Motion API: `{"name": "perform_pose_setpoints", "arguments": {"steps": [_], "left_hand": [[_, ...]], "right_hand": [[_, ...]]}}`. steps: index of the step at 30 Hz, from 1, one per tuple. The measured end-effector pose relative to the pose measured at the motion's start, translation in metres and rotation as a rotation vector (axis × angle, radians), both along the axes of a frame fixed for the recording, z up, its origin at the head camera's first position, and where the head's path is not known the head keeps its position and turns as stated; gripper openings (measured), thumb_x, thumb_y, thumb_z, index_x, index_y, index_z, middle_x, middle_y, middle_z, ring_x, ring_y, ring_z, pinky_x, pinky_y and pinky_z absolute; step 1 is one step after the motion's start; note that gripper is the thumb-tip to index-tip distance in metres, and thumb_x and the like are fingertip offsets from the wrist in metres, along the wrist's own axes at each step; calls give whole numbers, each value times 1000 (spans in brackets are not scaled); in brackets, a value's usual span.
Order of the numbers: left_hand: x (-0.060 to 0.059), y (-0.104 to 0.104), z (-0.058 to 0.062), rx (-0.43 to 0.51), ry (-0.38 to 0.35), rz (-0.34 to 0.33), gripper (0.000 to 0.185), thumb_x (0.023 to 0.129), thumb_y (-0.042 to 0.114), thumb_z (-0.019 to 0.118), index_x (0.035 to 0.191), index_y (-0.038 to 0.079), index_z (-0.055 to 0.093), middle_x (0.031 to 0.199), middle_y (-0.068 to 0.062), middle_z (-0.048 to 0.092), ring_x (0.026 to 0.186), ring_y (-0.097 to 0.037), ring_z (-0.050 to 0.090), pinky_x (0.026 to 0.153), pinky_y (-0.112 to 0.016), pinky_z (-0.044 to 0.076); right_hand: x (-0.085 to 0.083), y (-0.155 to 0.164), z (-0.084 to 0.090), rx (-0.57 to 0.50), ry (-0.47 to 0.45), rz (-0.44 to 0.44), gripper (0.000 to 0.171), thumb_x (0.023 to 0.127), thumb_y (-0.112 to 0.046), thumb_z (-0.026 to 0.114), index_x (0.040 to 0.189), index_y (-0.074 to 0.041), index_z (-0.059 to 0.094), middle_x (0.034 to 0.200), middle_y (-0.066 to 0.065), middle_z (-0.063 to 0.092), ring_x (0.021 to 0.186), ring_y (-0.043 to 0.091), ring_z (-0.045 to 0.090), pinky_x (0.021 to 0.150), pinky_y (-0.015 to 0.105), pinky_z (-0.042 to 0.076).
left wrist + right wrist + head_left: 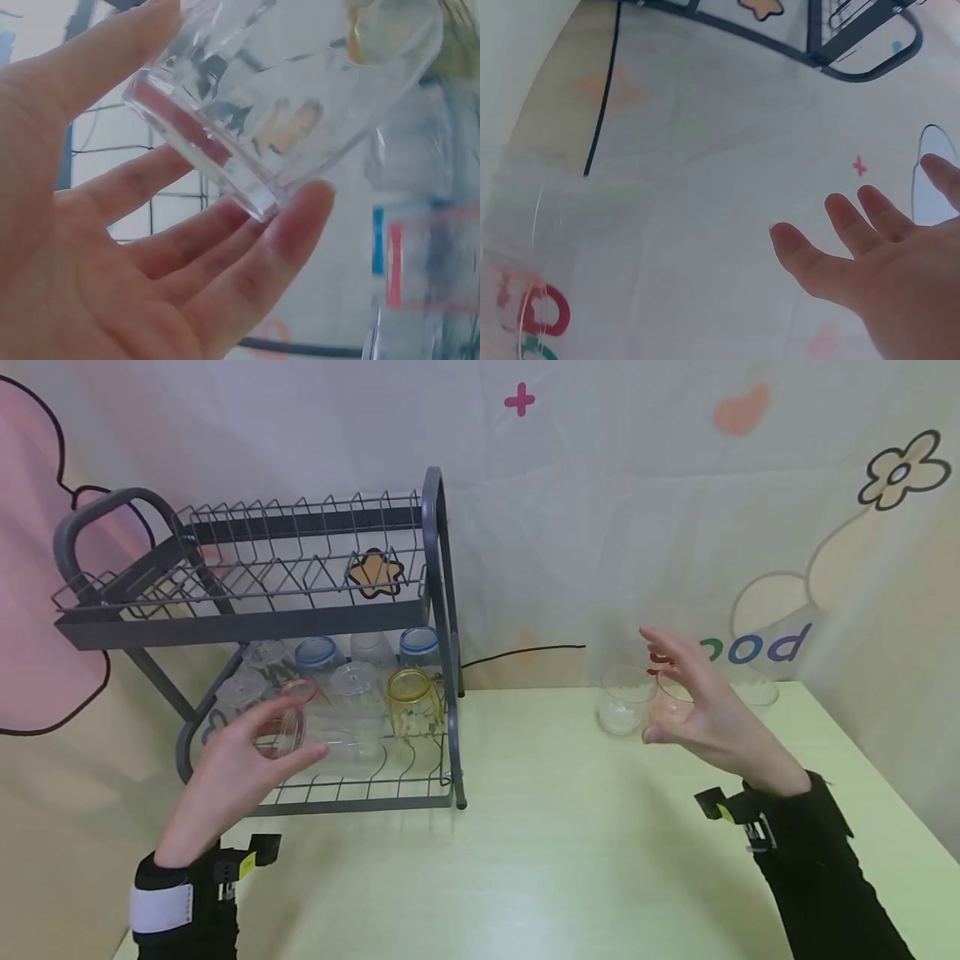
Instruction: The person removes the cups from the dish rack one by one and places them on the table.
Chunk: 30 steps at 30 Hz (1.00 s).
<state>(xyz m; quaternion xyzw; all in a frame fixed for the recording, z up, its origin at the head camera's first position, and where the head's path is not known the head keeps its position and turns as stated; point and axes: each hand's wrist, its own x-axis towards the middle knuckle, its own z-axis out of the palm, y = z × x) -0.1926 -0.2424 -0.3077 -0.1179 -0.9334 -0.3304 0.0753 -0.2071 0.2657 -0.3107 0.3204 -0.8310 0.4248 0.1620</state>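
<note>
Left hand: the left hand (238, 758) is held at the front of the rack's lower tier, and a clear glass with a red rim (288, 727) is gripped between thumb and curled fingers (296, 225); in the left wrist view the glass (277, 97) is seen tilted, its thick base against the fingertips.
Right hand: the right hand (697, 706) is raised above the table with fingers spread and relaxed; nothing is held. In the right wrist view the open hand (885, 262) is seen against the pale backdrop.
Table: a light green table (570, 860) is seen under both hands.
Glasses on the table: a clear glass (624, 699) is stood upright just beside the right hand's fingers; whether it is touched cannot be told. A pinkish glass (670, 703) is partly hidden behind the palm, and a third clear glass (757, 693) is set farther right.
Rack: a dark grey two-tier dish rack (438, 610) is placed at the table's left end.
Lower tier: a yellow glass (412, 703), blue-rimmed glasses (318, 656) and several clear glasses are kept upside down behind the held one.
Upper tier: nothing but wire dividers is shown there.
Backdrop: a printed cloth (675, 485) with flower shapes is hung behind, and a black cable (525, 652) is run along it.
</note>
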Motion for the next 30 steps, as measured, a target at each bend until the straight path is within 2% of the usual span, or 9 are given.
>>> {"name": "perform_pose_setpoints", "arguments": {"steps": [2, 4, 7, 9, 16, 25, 30], "left_hand": [[1, 5, 0, 54, -1, -12, 72, 84, 49, 74, 144, 18, 48, 136, -16, 53, 103, -34, 65, 79, -45, 56], [1, 10, 1, 111, 1, -35, 70, 85, 45, 75, 144, 19, 48, 136, -12, 53, 110, -31, 61, 82, -36, 56], [-1, 20, 3, 196, 18, -90, 67, 86, 37, 76, 143, 16, 48, 137, -10, 53, 120, -29, 53, 86, -20, 51], [-1, 27, 5, 257, 22, -126, 66, 87, 31, 76, 143, 15, 48, 138, -7, 52, 123, -27, 51, 87, -14, 48], [-2, 50, 2, 396, -18, -191, 64, 86, 24, 78, 142, 16, 48, 132, -2, 55, 121, -19, 53, 90, -19, 49], [-10, 74, 0, 503, -19, -260, 63, 86, 22, 78, 142, 16, 49, 135, 1, 54, 124, -16, 51, 97, -30, 48], [-14, 83, -1, 554, -11, -279, 62, 86, 20, 77, 141, 16, 49, 135, -1, 55, 125, -16, 51, 99, -31, 47]], "right_hand": [[9, -7, -3, -35, 17, 30, 107, 69, -40, 87, 154, -13, 28, 152, 8, 30, 132, 13, 32, 107, 19, 31], [18, -14, -5, -74, 17, 57, 108, 69, -39, 87, 154, -10, 27, 152, 10, 28, 135, 17, 31, 110, 22, 30], [29, -25, -7, -129, 6, 91, 110, 68, -36, 88, 154, -6, 26, 154, 11, 27, 139, 23, 28, 112, 27, 30], [33, -32, -8, -170, -1, 119, 110, 68, -36, 88, 153, -4, 26, 154, 12, 26, 140, 26, 26, 112, 28, 30], [37, -60, -13, -299, 5, 264, 106, 74, -44, 80, 150, 5, 25, 152, 19, 25, 138, 32, 27, 111, 32, 32], [34, -95, -10, -270, -17, 258, 105, 73, -51, 78, 152, -2, 27, 152, 17, 26, 139, 36, 25, 112, 45, 31], [31, -104, -9, -270, -39, 265, 102, 74, -50, 79, 151, -4, 30, 153, 13, 26, 140, 36, 24, 112, 45, 31]]}}
